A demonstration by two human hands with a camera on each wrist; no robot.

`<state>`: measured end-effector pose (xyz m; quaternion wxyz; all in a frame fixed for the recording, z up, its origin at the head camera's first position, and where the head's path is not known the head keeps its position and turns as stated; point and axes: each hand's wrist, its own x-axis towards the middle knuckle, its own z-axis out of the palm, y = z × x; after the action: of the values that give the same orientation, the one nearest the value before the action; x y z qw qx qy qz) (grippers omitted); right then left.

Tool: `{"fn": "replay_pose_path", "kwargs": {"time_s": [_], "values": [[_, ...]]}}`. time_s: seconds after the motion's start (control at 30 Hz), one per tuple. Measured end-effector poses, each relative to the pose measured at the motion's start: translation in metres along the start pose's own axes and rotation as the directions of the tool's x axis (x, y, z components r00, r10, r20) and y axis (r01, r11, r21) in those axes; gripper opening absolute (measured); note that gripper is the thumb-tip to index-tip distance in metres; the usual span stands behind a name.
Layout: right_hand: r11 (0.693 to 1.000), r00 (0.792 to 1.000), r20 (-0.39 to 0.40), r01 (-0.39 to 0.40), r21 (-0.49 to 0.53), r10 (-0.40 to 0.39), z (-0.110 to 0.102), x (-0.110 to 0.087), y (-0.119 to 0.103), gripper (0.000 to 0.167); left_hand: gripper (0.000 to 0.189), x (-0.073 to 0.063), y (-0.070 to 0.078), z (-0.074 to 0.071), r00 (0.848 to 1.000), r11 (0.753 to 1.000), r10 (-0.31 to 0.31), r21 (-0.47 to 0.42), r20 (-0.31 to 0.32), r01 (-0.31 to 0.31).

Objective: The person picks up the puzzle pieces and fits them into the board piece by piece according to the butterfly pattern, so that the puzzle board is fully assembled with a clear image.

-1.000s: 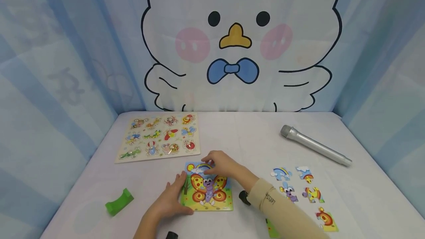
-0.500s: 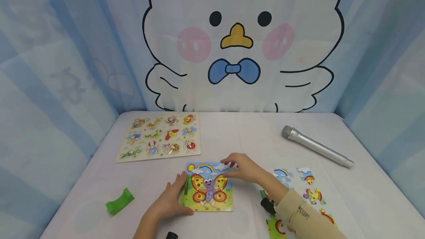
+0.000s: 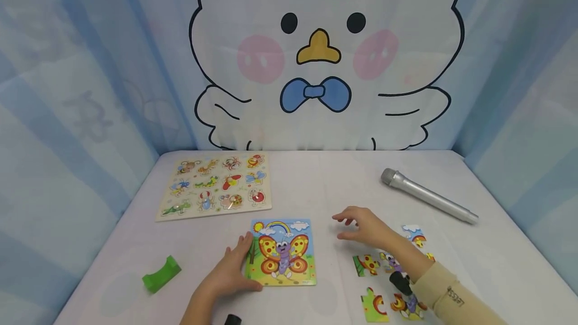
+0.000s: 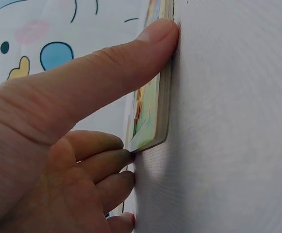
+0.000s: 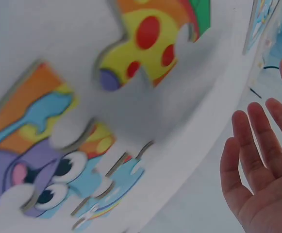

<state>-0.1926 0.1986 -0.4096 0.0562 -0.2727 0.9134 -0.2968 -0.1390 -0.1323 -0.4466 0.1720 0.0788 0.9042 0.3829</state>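
Note:
A square butterfly puzzle board (image 3: 289, 270), with a sun and rainbow at its top, lies face up on the white table. My left hand (image 3: 228, 272) holds its near left corner, the thumb on the near edge and the fingertips at the left side. The left wrist view shows that thumb (image 4: 126, 63) against the board's edge (image 4: 163, 107). To the board's right, my right hand (image 3: 368, 227) is over the table with nothing in its relaxed fingers. Loose jigsaw pieces lie below and beside it, among them a yellow spotted wing piece (image 5: 150, 43) and a purple face piece (image 5: 14, 170).
A wooden insect peg puzzle (image 3: 217, 177) lies at the back left. A green curved block (image 3: 161, 275) is left of my left hand, and a silver toy microphone (image 3: 429, 196) lies at the back right. My right forearm covers some pieces.
My right hand has moved rightward from the top of the butterfly board to the space beside it, over the nearer side of the loose pieces. My left hand has stayed at the corner.

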Motion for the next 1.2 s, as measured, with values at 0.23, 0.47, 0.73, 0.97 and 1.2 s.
{"fn": "replay_pose_path", "kwargs": {"time_s": [0.23, 0.47, 0.73, 0.97, 1.2], "values": [[0.999, 1.0, -0.015, -0.027, -0.037, 0.027, -0.013, -0.021, 0.017, 0.038, 0.116, 0.0, -0.002, 0.0, 1.0, 1.0, 0.012, -0.006, -0.008, -0.012], [0.995, 0.998, -0.026, -0.059, -0.081, 0.057, -0.022, -0.034, 0.032, 0.038, 0.116, 0.001, -0.003, 0.001, 1.0, 1.0, 0.014, -0.009, -0.008, -0.014], [0.986, 0.991, -0.034, -0.131, -0.105, 0.128, -0.035, -0.047, 0.045, 0.041, 0.116, 0.001, -0.003, 0.0, 1.0, 1.0, 0.012, -0.007, -0.004, -0.012], [0.972, 0.984, -0.028, -0.18, -0.154, 0.178, -0.038, -0.054, 0.058, 0.042, 0.115, 0.001, -0.002, -0.001, 1.0, 1.0, 0.013, -0.012, -0.006, -0.013], [0.959, 0.972, 0.008, -0.233, -0.159, 0.237, -0.038, -0.056, 0.061, 0.042, 0.115, -0.001, -0.001, -0.001, 1.0, 1.0, 0.02, -0.017, -0.004, -0.02]]}}
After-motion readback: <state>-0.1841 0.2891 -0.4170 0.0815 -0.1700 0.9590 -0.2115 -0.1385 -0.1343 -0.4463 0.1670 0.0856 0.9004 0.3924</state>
